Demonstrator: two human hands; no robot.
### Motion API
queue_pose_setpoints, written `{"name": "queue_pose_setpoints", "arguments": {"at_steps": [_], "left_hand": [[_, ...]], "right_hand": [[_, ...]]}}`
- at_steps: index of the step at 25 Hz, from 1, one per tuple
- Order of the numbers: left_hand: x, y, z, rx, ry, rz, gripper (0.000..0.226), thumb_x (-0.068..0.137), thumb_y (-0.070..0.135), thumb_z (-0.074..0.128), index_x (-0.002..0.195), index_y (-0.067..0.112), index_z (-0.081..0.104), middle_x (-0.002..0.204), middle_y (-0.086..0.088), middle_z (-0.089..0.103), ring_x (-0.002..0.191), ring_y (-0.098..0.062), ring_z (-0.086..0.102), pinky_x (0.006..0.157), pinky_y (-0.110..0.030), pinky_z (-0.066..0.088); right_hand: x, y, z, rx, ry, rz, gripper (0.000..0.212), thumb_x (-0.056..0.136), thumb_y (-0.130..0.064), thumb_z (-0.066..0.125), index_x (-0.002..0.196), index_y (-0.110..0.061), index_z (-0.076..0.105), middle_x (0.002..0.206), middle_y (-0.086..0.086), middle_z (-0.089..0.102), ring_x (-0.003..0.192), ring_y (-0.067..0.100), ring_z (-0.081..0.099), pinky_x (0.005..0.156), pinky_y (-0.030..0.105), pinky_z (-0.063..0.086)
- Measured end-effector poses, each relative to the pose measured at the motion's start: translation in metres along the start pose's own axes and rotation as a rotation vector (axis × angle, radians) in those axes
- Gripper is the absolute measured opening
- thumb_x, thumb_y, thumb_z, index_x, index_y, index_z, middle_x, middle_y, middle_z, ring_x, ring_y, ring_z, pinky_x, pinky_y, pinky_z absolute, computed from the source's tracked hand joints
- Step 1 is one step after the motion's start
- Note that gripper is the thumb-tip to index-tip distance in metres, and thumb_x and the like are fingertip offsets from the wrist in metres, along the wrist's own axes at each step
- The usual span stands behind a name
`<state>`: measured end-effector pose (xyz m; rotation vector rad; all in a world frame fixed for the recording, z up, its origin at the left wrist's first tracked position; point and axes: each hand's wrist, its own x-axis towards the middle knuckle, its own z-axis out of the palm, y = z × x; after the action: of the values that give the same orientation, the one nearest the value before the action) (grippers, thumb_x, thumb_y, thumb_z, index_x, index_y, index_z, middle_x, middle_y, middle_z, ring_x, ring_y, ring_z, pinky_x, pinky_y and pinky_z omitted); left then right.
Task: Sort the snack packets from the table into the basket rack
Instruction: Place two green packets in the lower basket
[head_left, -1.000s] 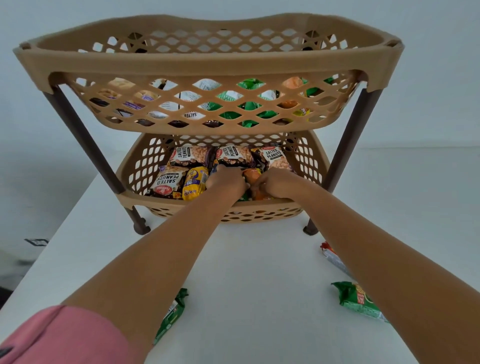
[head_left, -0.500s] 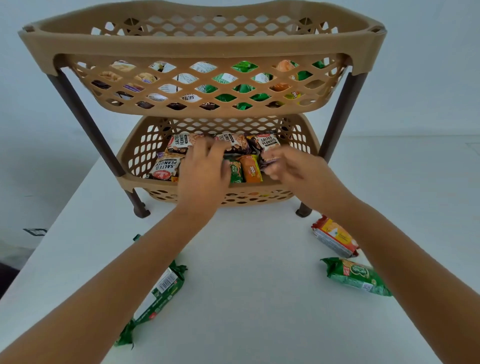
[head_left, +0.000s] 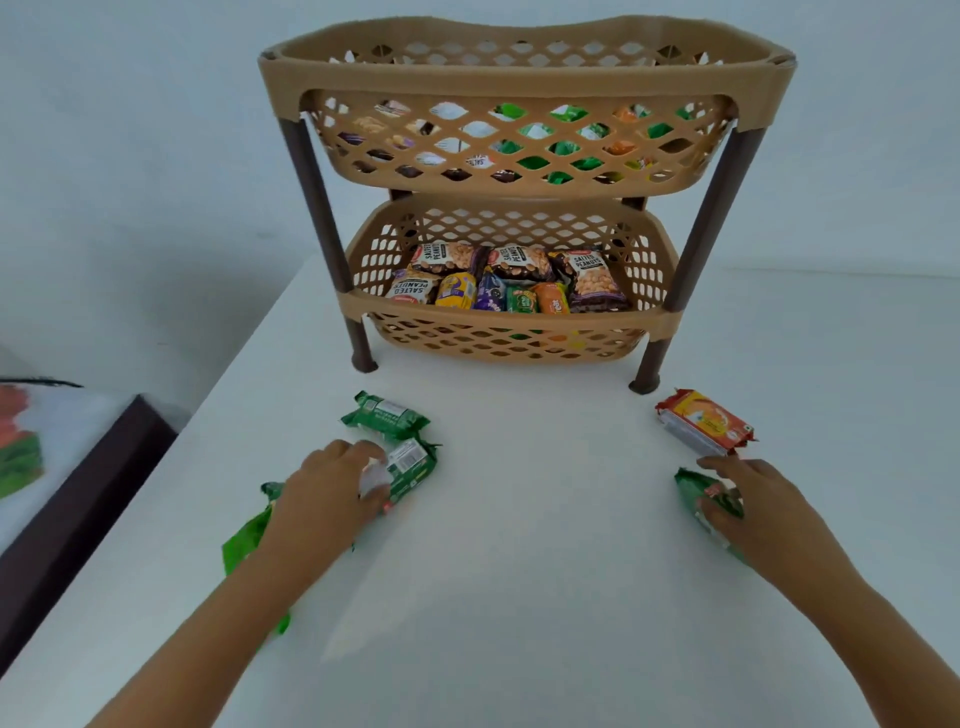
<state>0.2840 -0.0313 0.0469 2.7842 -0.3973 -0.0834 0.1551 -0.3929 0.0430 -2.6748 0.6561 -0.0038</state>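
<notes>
Both tiers of the rack (head_left: 524, 78) already hold packets; about five remain on the worktop (head_left: 519, 545). The left hand (head_left: 324, 499) closes its grip on a green packet (head_left: 410, 467). The right hand (head_left: 753, 509) settles on another green one (head_left: 701, 493), grip not clearly closed.

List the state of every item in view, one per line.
Left hand: on a green packet, grip unclear.
Right hand: touching a green packet, not lifted.
Third green packet: flat on table, untouched.
Fourth green packet: on table, partly under left arm.
Red-orange packet: flat on table, untouched.
Lower basket: holds peanut and biscuit packets.
Upper basket: holds packets, seen through lattice.
</notes>
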Motion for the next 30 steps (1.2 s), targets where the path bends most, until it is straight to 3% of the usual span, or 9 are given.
{"name": "queue_pose_setpoints", "arguments": {"at_steps": [4,8,14,18,21,25,30], "left_hand": [[-0.011,0.012,0.017,0.196,0.045,0.003,0.045,0.084,0.039,0.058,0.123,0.02,0.045,0.109,-0.005,0.057,0.096,-0.024,0.057,0.076,-0.033,0.043],[-0.019,0.031,0.028,0.238,0.073,0.0,0.046,0.085,0.045,0.054,0.119,0.017,0.04,0.104,-0.002,0.058,0.093,-0.022,0.057,0.078,-0.031,0.04],[-0.029,0.055,0.04,0.131,0.001,0.045,0.05,0.082,0.045,0.055,0.12,0.018,0.037,0.106,-0.001,0.055,0.095,-0.019,0.057,0.077,-0.028,0.039],[-0.029,0.067,0.046,-0.039,-0.119,0.026,0.06,0.079,0.044,0.06,0.125,0.016,0.035,0.109,-0.003,0.057,0.096,-0.019,0.058,0.077,-0.027,0.041],[-0.023,0.075,0.044,-0.269,-0.204,-0.026,0.065,0.077,0.041,0.066,0.129,0.015,0.036,0.105,0.0,0.059,0.088,-0.014,0.055,0.073,-0.023,0.043],[-0.011,0.09,0.034,-0.475,-0.225,-0.046,0.057,0.078,0.037,0.067,0.123,0.017,0.04,0.088,0.008,0.055,0.076,-0.008,0.056,0.051,-0.011,0.039],[0.037,0.124,0.004,-0.636,-0.081,-0.025,0.043,0.08,0.032,0.068,0.112,0.015,0.044,0.081,0.01,0.054,0.065,0.0,0.052,0.042,-0.009,0.04]], "right_hand": [[-0.011,-0.012,0.005,0.172,-0.104,0.058,0.051,0.082,-0.03,0.067,0.129,-0.028,0.046,0.125,0.005,0.054,0.092,0.015,0.056,0.079,0.03,0.05],[-0.027,-0.011,0.009,0.039,-0.25,0.134,0.067,0.08,-0.048,0.063,0.137,-0.031,0.032,0.122,0.003,0.055,0.09,0.016,0.056,0.07,0.028,0.05],[-0.044,-0.018,0.014,0.183,-0.35,0.148,0.064,0.078,-0.048,0.066,0.133,-0.031,0.038,0.101,-0.004,0.054,0.079,0.009,0.057,0.06,0.019,0.046],[-0.048,-0.027,0.016,0.336,-0.395,0.154,0.062,0.078,-0.047,0.066,0.132,-0.032,0.04,0.092,-0.012,0.056,0.074,0.002,0.061,0.046,0.011,0.043],[-0.045,-0.034,0.015,0.399,-0.387,0.138,0.062,0.078,-0.048,0.065,0.132,-0.031,0.04,0.093,-0.011,0.058,0.077,0.002,0.061,0.048,0.012,0.044],[-0.031,-0.049,-0.002,0.405,-0.367,0.075,0.062,0.079,-0.049,0.063,0.133,-0.034,0.036,0.096,-0.009,0.059,0.078,0.003,0.063,0.051,0.012,0.045],[0.018,-0.086,-0.043,0.52,-0.104,-0.054,0.057,0.081,-0.037,0.065,0.131,-0.033,0.037,0.092,-0.015,0.056,0.076,0.003,0.06,0.048,0.01,0.045]]}}
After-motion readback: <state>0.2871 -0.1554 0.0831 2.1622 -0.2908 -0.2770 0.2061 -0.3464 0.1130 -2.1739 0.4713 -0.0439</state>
